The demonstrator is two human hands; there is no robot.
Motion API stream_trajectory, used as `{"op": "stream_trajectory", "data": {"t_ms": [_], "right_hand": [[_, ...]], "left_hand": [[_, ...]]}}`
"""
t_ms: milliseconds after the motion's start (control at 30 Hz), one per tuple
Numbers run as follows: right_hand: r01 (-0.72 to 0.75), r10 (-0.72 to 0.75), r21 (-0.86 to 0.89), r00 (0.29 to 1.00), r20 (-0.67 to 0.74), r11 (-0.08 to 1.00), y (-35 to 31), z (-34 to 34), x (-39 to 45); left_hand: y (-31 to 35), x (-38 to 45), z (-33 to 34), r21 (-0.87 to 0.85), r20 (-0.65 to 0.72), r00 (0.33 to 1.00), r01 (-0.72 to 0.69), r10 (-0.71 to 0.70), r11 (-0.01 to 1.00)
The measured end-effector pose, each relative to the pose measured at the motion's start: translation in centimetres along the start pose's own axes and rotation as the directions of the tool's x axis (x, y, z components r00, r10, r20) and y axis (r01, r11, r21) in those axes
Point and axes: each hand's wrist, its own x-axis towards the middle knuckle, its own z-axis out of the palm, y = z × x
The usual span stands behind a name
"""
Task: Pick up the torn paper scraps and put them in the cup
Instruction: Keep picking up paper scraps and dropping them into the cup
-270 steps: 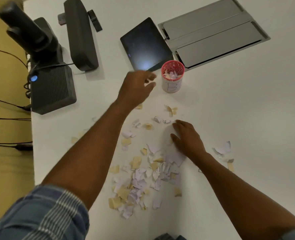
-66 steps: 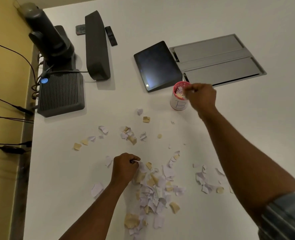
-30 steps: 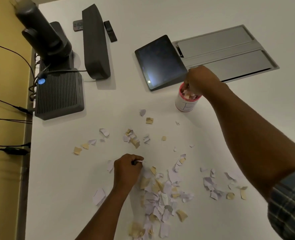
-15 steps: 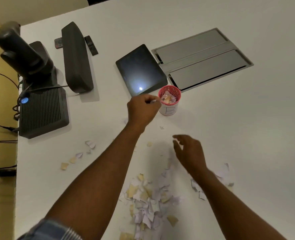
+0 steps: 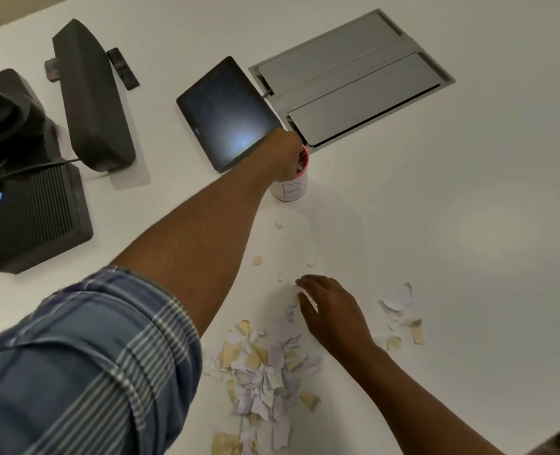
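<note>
Head view, largest to smallest. The white bench carries everything. Since half a second ago my left hand has moved from just short of the cup to directly over its mouth, fingers dipping below the red rim; I judge it is dropping a load of scraps. Its grip is hidden behind the knuckles, so I cannot tell whether it holds paper or has let go. My right hand has come down from a hover to the far edge of the main scrap pile, fingers straight and spread, nothing pinched yet. The two hands thus alternate: one unloads while the other reaches for the next pick.

The cup stands upright, marked with a letter B, just beside the near corner of the dark tablet and near the grey floor-box lid set into the bench. Much paper remains: the main pile, a smaller cluster right of my right wrist, and a few single bits between pile and cup; the task looks well short of done.

At far left sit a black speaker bar, a ribbed black box with a blue light, and a camera body, all well apart from the working line. Only my own left forearm crosses above the pile, shading some scraps.
</note>
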Motion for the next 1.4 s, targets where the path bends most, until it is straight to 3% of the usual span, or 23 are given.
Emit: {"op": "stream_trajectory", "data": {"t_ms": [167,300,433,533,733,867,1033,1233,1400], "right_hand": [[0.058,-0.055,-0.047,0.996,0.073,0.997,0.0,0.6,-0.1],[0.051,-0.046,-0.049,0.995,0.089,0.998,-0.1,0.6,-0.3],[0.054,-0.038,-0.098,0.986,0.162,0.994,-0.5,0.7,-0.9],[0.033,0.006,-0.167,0.974,0.228,0.985,-1.2,1.1,-1.8],[0.045,0.025,-0.199,0.942,0.335,0.979,-2.9,2.1,-4.1],[0.128,-0.038,-0.205,0.919,0.392,0.970,-3.4,2.5,-6.1],[0.194,-0.073,-0.266,0.911,0.405,0.944,-3.3,2.9,-8.9],[0.177,-0.006,-0.323,0.884,0.467,0.930,-3.7,3.9,-11.0],[0.279,-0.082,-0.337,0.864,0.496,0.899,-4.3,4.5,-11.2]], "left_hand": [[-0.9,-1.2,-1.2,-0.100,-0.013,1.000,-0.008,0.006,0.995],[-2.2,-6.0,-1.0,-0.284,-0.203,0.975,0.024,-0.085,0.959],[-2.8,-14.7,3.2,-0.534,-0.329,0.920,0.006,-0.214,0.846],[-2.6,-21.8,8.2,-0.637,-0.255,0.914,0.085,-0.314,0.766],[-2.0,-33.0,17.5,-0.580,0.023,0.939,0.293,-0.344,0.760],[-0.7,-37.8,20.3,-0.583,0.049,0.923,0.336,-0.381,0.740],[0.9,-40.6,21.4,-0.496,-0.008,0.924,0.328,-0.382,0.804],[2.1,-41.2,22.5,-0.441,0.220,0.898,0.440,-0.381,0.782],[2.2,-40.6,23.1,-0.471,0.177,0.916,0.400,-0.360,0.786]]}}
